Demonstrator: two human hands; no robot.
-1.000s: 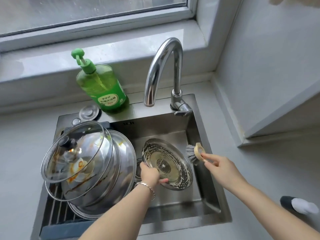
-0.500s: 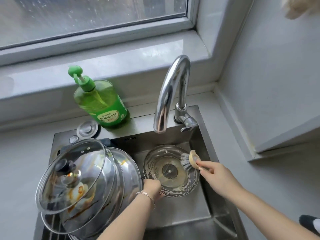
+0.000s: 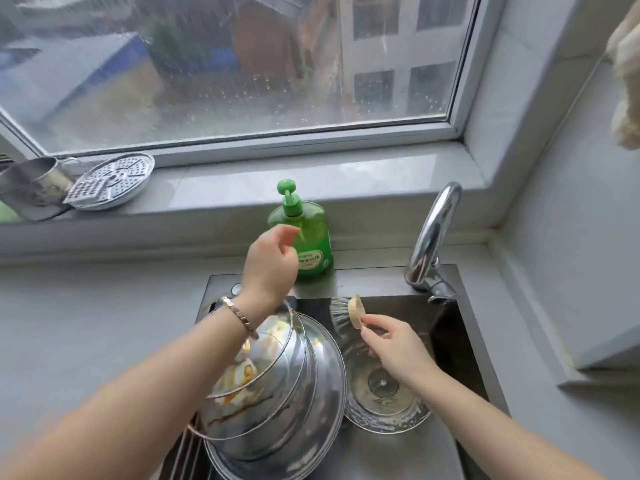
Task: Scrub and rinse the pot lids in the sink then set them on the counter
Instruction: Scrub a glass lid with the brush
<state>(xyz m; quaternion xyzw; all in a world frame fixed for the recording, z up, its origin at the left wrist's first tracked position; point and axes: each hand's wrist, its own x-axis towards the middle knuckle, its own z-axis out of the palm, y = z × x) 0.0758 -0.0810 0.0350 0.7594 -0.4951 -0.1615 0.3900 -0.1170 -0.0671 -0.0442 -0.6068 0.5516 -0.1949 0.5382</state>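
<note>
The left grip (image 3: 272, 263) has let go of the soapy lid (image 3: 384, 401), which lies in the sink (image 3: 363, 280) at 3 o'clock of the stack (image 3: 277, 393), and reaches empty, fingers loose, for the soap (image 3: 313, 247) at 12 o'clock, while the right grip (image 3: 394, 344) pinches the lifted brush (image 3: 341, 315): probably re-soaping before more scrubbing.

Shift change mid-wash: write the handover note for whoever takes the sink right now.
Left hand: holds nothing, raised in front of the soap bottle.
Right hand: pinches the scrub brush above the sink.
Soapy lid lies in the basin, unheld; stained lids are stacked to its left.
Done: that one lid soaped.
Left: rinse it, scrub and rinse the stack, set all on the counter. The faucet shows no water running.
</note>
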